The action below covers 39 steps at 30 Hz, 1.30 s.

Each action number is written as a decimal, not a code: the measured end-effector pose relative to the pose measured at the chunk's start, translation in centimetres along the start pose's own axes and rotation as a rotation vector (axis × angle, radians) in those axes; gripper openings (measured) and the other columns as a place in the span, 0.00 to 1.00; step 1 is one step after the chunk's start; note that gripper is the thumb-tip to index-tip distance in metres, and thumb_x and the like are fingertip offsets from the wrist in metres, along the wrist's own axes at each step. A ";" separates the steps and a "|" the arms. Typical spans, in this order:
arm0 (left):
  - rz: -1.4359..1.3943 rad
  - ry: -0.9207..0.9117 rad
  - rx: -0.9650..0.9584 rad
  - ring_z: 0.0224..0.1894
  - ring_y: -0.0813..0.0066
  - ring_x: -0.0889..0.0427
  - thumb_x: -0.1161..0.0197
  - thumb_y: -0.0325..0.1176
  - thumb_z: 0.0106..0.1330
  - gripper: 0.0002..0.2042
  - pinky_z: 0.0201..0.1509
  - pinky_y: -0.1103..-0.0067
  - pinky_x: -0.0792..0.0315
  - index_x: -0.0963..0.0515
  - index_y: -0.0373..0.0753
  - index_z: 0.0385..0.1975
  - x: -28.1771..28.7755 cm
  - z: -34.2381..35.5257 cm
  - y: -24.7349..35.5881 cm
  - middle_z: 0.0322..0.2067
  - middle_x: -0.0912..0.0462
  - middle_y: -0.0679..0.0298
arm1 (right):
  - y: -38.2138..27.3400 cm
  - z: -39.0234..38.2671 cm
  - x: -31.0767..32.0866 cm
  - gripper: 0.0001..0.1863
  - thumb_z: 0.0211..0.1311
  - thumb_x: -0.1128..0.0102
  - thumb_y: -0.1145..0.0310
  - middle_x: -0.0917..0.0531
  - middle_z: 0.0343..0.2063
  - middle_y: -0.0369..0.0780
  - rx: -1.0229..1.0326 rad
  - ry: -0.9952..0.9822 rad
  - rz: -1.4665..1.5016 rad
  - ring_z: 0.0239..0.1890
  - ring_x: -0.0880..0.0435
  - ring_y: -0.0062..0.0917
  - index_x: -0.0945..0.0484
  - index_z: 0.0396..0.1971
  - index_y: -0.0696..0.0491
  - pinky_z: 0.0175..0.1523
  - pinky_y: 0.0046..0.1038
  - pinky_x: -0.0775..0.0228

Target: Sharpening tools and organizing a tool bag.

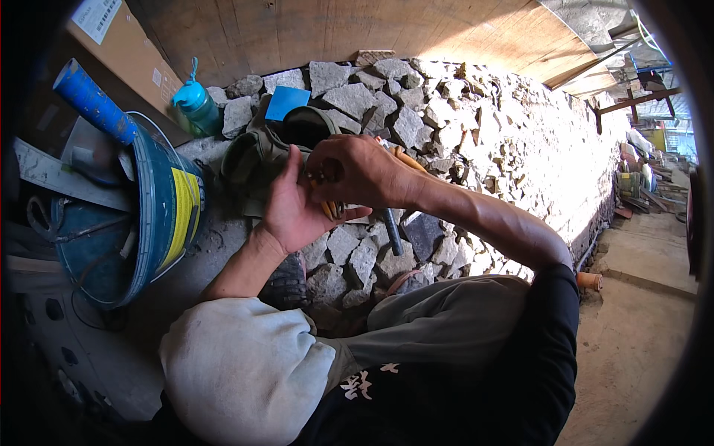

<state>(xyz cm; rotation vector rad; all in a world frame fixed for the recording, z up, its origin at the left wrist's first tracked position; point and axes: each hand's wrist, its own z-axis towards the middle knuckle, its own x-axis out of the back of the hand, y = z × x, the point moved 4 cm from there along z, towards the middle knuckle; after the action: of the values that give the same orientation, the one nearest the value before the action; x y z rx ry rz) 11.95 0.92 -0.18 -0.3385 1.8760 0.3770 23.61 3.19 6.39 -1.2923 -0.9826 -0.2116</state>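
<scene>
Both hands meet in mid-frame. My left hand (290, 204) is turned palm up, cupped under a small bundle with orange parts (326, 204), possibly tool handles. My right hand (353, 163) is curled over that bundle, fingertips at the left palm; exactly what it grips is hidden. An olive-green fabric bag or pouch (249, 163) lies open just behind the hands, beside a blue square object (286, 102). More orange handles (405, 158) show past my right knuckles. A dark rod (393, 232) sticks down below my right wrist, among the stones.
Broken stones (405, 119) cover the ground before me. A teal bucket (111, 267) with tools stands left, near a turquoise bottle (197, 108) and cardboard box (126, 59). A plywood panel (297, 30) runs behind. At right lie concrete floor (639, 297) and piled scrap (643, 186).
</scene>
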 end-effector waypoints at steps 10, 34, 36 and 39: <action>0.066 -0.243 -0.047 0.62 0.56 0.29 0.56 0.59 0.71 0.29 0.63 0.55 0.33 0.32 0.44 0.61 0.0 1.2 0.4 0.58 0.26 0.56 | 1.1 0.3 3.8 0.12 0.67 0.53 0.69 0.18 0.28 0.39 -0.308 0.040 0.695 0.31 0.19 0.21 0.24 0.41 0.61 0.39 0.22 0.25; 1.570 0.519 -0.458 0.40 0.80 0.31 0.49 0.31 0.70 0.21 0.45 0.84 0.34 0.34 0.38 0.63 2.3 -0.4 8.2 0.50 0.28 0.63 | 16.5 5.1 -2.0 0.20 0.49 0.34 0.52 0.14 0.35 0.46 -0.540 0.137 -0.061 0.41 0.15 0.40 0.15 0.34 0.55 0.46 0.37 0.22; 1.654 0.513 -0.346 0.28 0.83 0.33 0.49 0.31 0.71 0.19 0.30 0.86 0.37 0.33 0.36 0.60 4.7 -1.1 8.3 0.39 0.27 0.66 | 16.1 5.6 -2.3 0.22 0.47 0.32 0.52 0.14 0.35 0.46 -0.521 0.124 -0.069 0.43 0.15 0.39 0.15 0.35 0.55 0.47 0.36 0.23; 1.569 0.468 -0.323 0.21 0.85 0.37 0.49 0.31 0.72 0.16 0.23 0.86 0.41 0.32 0.36 0.58 6.3 -1.9 8.2 0.32 0.30 0.68 | 15.7 5.4 -2.6 0.22 0.45 0.30 0.54 0.14 0.36 0.46 -0.356 -0.011 -0.206 0.41 0.14 0.37 0.15 0.34 0.56 0.47 0.36 0.22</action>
<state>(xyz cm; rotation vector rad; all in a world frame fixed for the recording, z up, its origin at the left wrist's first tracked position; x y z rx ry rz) 4.92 7.30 -4.81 1.0300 2.1814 1.7485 29.38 11.93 -6.77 -1.5135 -1.1218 -0.5596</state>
